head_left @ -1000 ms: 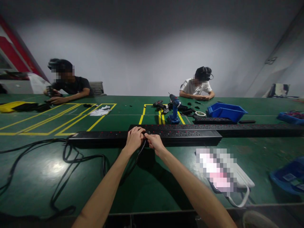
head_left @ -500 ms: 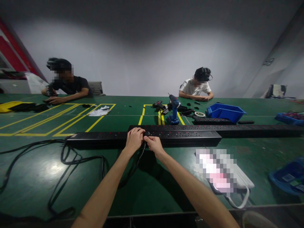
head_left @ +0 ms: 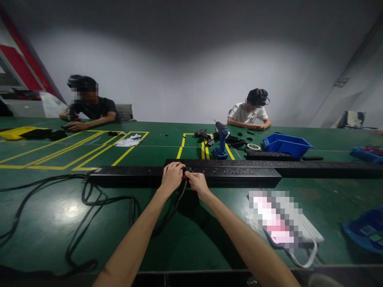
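A long black power strip (head_left: 128,172) with rows of sockets lies across the green table in front of me. At its middle, a black plug (head_left: 188,170) sits against the socket face, its cord (head_left: 181,194) hanging down toward me. My left hand (head_left: 172,176) curls over the strip, fingers closed around the plug's left side. From the right, my right hand (head_left: 197,184) pinches the plug near where the cord leaves it. Fingers partly hide the plug, so how deep it sits in the socket I cannot tell.
Behind lies a second long power strip (head_left: 314,169). A blue cordless drill (head_left: 221,141), a roll of tape (head_left: 253,146) and a blue bin (head_left: 287,145) stand beyond. Black cables (head_left: 86,199) loop at left; a phone (head_left: 277,223) lies right. Two people sit across the table.
The whole view has shifted slightly, so things appear a little further right. Both hands keep their hold at the plug, with no clear movement against the strip.
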`<state>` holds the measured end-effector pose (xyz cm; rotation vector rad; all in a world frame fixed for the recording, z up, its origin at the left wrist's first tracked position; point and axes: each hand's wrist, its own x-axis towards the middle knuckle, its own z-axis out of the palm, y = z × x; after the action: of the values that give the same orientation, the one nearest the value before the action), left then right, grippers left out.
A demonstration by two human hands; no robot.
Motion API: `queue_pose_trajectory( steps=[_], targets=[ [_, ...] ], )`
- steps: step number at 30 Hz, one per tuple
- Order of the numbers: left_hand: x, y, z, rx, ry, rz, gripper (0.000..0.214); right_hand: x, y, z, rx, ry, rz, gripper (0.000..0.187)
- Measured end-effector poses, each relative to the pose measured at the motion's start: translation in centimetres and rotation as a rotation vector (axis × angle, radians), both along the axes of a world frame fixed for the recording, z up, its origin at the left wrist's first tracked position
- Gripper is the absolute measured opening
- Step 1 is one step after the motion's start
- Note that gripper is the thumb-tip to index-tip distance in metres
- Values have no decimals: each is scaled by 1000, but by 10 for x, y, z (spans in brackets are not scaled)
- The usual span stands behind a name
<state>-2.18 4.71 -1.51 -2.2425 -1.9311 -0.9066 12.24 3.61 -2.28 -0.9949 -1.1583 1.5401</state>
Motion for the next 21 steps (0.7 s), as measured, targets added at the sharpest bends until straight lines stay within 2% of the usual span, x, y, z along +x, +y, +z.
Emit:
queue_pose_trajectory(
  steps=[14,21],
  targets=[
    [1,0,-1,3,-1,6,32,0,3,3,-10,26,1,44],
    [0,1,-2,16,4,10,31,-1,-3,-4,33,13,-20,44]
  ],
)
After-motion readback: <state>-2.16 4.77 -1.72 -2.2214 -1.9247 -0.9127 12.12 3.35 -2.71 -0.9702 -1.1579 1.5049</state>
